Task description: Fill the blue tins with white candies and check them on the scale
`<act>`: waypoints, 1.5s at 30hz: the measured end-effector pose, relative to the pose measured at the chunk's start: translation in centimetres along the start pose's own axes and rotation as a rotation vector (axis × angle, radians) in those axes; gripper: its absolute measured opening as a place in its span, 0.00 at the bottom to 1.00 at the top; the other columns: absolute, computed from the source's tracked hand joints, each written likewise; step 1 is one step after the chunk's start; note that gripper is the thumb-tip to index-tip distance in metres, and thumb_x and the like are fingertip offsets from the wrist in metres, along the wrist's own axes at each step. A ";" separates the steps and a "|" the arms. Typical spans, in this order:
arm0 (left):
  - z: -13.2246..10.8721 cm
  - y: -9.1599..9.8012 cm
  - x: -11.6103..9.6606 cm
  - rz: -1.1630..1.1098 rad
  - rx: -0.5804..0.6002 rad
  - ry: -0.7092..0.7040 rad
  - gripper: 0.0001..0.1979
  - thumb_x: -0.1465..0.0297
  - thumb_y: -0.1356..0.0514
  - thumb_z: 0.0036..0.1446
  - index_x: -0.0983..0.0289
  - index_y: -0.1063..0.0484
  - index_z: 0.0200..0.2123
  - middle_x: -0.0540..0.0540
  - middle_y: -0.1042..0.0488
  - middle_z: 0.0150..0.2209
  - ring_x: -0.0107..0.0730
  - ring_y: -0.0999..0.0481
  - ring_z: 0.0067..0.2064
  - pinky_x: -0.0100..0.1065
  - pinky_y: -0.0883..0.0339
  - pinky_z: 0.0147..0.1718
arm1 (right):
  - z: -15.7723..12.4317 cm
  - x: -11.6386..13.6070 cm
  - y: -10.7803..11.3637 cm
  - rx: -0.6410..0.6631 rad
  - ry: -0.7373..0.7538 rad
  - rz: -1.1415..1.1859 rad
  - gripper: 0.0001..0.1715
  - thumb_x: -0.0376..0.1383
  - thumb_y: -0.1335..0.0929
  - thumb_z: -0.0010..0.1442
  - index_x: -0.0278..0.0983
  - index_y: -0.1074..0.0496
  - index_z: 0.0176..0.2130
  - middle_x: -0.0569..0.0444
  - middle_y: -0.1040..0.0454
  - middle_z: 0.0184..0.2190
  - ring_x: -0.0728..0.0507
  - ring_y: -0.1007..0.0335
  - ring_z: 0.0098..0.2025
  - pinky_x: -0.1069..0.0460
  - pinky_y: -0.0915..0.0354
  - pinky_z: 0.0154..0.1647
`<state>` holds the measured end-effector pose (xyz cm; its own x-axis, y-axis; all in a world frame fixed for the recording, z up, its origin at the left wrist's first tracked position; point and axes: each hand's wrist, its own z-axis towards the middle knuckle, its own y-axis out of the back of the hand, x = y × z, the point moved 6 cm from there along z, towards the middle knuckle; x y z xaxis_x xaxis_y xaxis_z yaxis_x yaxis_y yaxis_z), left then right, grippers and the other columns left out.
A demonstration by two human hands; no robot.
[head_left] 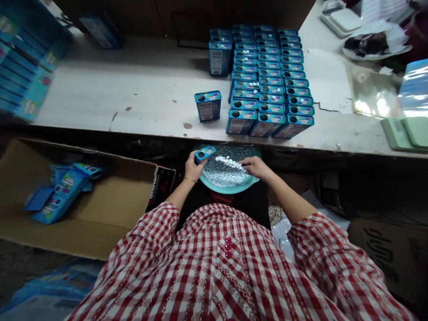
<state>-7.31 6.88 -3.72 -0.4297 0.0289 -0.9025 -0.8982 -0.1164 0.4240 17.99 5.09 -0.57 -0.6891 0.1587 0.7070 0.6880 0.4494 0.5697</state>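
Note:
My left hand (193,168) grips a small blue candy tin (205,153), its top with a dark round opening facing up. A narrow scoop (230,163) heaped with a row of small white candies is in my right hand (256,167), its tip pointing left toward the tin but apart from it. Candies cover most of the scoop, so its exact shape is hidden. Below both hands, a turquoise basin (230,189) full of loose white candies (222,178) rests at my lap.
On the white table (150,98), tightly packed rows of blue tins (270,82) stand at the right, some with candies on top. A single tin (207,106) stands left of them. An open cardboard box (113,223) holding blue packs (63,196) is at my left. A green scale (406,133) sits right.

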 end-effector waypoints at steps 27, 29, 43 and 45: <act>-1.4 -0.1 0.4 -0.020 0.009 -0.021 0.19 0.65 0.38 0.46 0.62 0.34 0.42 0.53 0.27 0.37 0.34 0.27 0.38 0.36 0.34 0.41 | 1.3 0.0 -0.2 0.092 -0.182 -0.703 0.19 0.26 0.40 0.57 0.36 0.25 0.43 0.43 0.24 0.42 0.41 0.29 0.46 0.52 0.37 0.43; -1.3 -0.2 0.5 -0.023 0.006 -0.001 0.19 0.65 0.37 0.45 0.62 0.34 0.42 0.53 0.27 0.36 0.34 0.27 0.37 0.35 0.34 0.41 | 2.2 -1.3 -3.2 0.100 -0.221 -0.695 0.19 0.24 0.41 0.57 0.30 0.25 0.43 0.37 0.25 0.41 0.41 0.28 0.43 0.52 0.36 0.41; -0.4 0.5 1.2 -0.087 -0.066 0.049 0.23 0.66 0.34 0.41 0.64 0.34 0.42 0.53 0.27 0.37 0.35 0.28 0.40 0.36 0.34 0.43 | 2.4 -3.4 -6.7 0.119 0.004 -0.360 0.24 0.22 0.37 0.53 0.39 0.24 0.45 0.53 0.24 0.45 0.47 0.29 0.47 0.57 0.37 0.47; -0.3 0.5 1.1 -0.065 -0.067 0.035 0.22 0.67 0.35 0.41 0.64 0.33 0.42 0.52 0.27 0.37 0.35 0.27 0.39 0.36 0.34 0.42 | 1.6 -2.6 -4.4 0.074 0.042 -0.271 0.22 0.24 0.36 0.52 0.38 0.23 0.44 0.53 0.23 0.43 0.47 0.29 0.45 0.56 0.37 0.47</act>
<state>-8.24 6.54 -4.56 -0.3659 0.0040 -0.9307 -0.9155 -0.1812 0.3592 16.36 4.10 -5.55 -0.8345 -0.0124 0.5509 0.4602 0.5340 0.7093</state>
